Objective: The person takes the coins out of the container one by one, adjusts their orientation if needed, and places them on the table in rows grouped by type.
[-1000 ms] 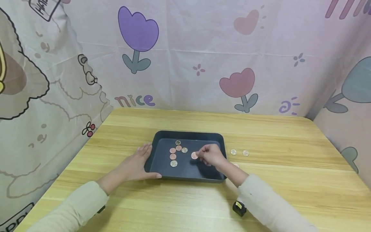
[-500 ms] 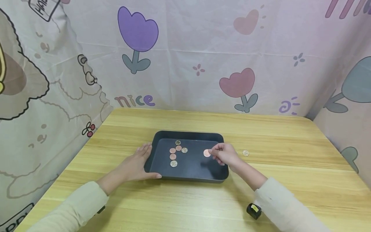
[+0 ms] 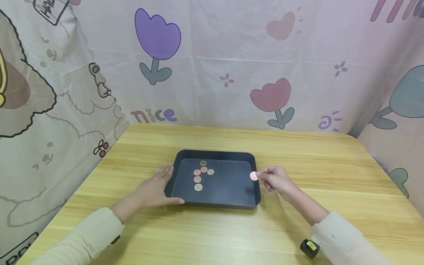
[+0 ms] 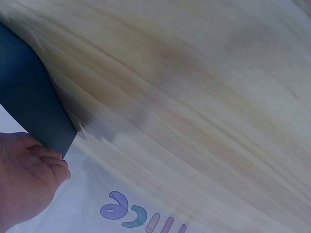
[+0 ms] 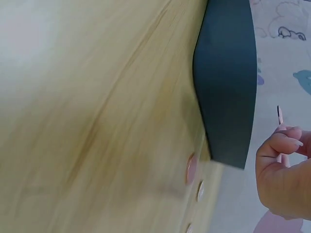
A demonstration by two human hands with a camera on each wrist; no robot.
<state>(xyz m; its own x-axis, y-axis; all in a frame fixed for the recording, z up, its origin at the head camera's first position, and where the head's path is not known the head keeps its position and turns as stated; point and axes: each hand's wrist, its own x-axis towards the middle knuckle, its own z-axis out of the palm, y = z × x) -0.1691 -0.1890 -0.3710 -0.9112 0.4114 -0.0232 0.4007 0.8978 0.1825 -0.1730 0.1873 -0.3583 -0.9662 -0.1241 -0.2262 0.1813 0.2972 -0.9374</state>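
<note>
R hand point(image 3: 275, 179) pinches coppery coin point(image 3: 254, 176) by its edge, approx ctr-right of frame, seen against right wall of tray point(image 3: 228, 189). Best: light, firm pinch, coin clear of rim; L hand point(image 3: 157, 189), fingers straight, should steady left side w/o shoving. In tray, mid-frame: 6 coins point(image 3: 197, 179), left half, mixed colours.

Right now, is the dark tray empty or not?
The tray isn't empty: in the head view, six coins lie on its floor, left of centre.

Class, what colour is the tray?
The tray is dark blue-grey, clearest in the head view.
</note>
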